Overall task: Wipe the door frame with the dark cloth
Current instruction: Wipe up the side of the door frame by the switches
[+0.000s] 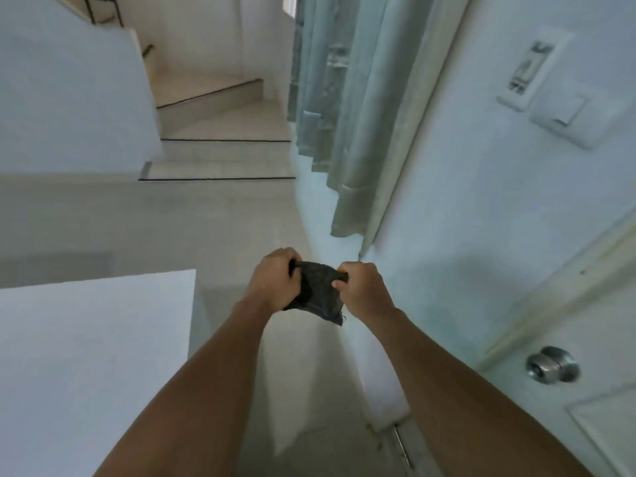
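Observation:
Both hands hold a dark cloth [318, 290] out in front of me, above the floor. My left hand [277, 280] grips its left edge and my right hand [363, 287] pinches its right edge, so the cloth is bunched between them. The pale door frame [564, 287] runs diagonally along the right wall. Beside it is the white door [585, 432] with a round metal knob [552, 364]. Neither hand touches the frame.
Pale green curtains [344, 115] hang on the right ahead of me. Tiled steps [220, 156] rise at the far end of the hallway. A white surface [93, 366] fills the lower left. Wall switches [557, 115] sit high on the right wall.

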